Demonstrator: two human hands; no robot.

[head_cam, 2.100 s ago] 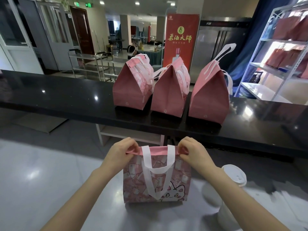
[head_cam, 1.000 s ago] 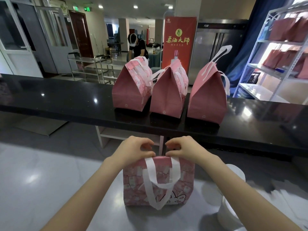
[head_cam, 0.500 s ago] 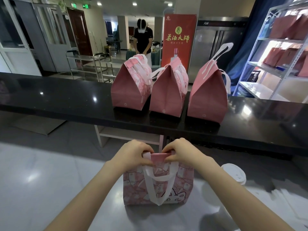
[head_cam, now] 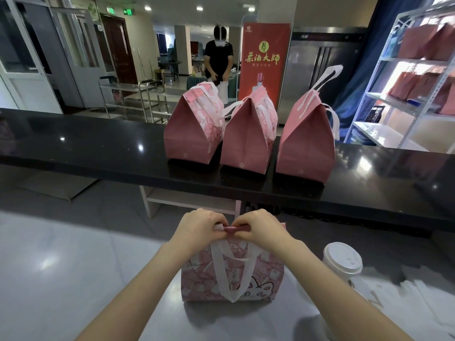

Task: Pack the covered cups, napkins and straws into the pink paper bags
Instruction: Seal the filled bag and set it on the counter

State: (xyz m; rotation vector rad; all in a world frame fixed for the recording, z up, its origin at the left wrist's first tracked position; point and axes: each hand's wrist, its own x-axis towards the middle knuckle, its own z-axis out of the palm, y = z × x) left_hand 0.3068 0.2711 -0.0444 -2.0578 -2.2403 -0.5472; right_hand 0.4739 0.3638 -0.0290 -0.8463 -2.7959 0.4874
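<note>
Both hands, left hand (head_cam: 197, 226) and right hand (head_cam: 262, 227), pinched the bag (head_cam: 261, 274) top together. Cup (head_cam: 342, 263) stood just beside, toward the table's right edge.

In front of me, a long black counter (head_cam: 98, 148) shines under round ceiling lights (head_cam: 199, 7). Behind it I see a red banner (head_cam: 264, 45), a steel refrigerator (head_cam: 317, 70), a blue curtain (head_cam: 369, 57) and, at the right, a white metal rack (head_cam: 379, 132). At the left are glass doors (head_cam: 24, 57), a brown door (head_cam: 120, 50) and a steel trolley (head_cam: 128, 94).
</note>
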